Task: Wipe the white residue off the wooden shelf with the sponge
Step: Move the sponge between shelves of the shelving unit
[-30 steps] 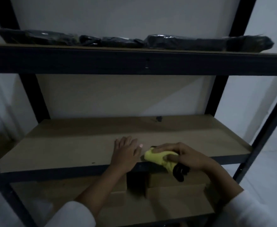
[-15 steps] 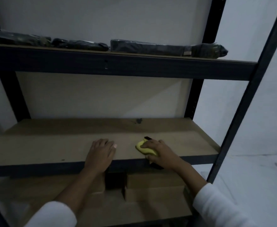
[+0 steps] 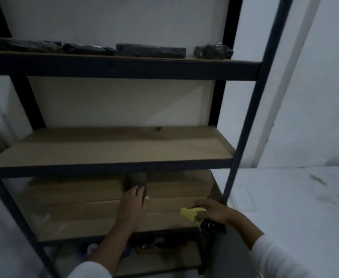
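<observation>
The left hand (image 3: 133, 205) lies flat with fingers straight on the cardboard boxes (image 3: 96, 199) below the wooden shelf (image 3: 112, 147). To its right, the right hand (image 3: 214, 212) clutches the yellow sponge (image 3: 190, 214) near the rack's dark front post (image 3: 244, 125), under the shelf.

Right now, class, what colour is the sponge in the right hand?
Yellow sponge, seen in the head view.
</observation>
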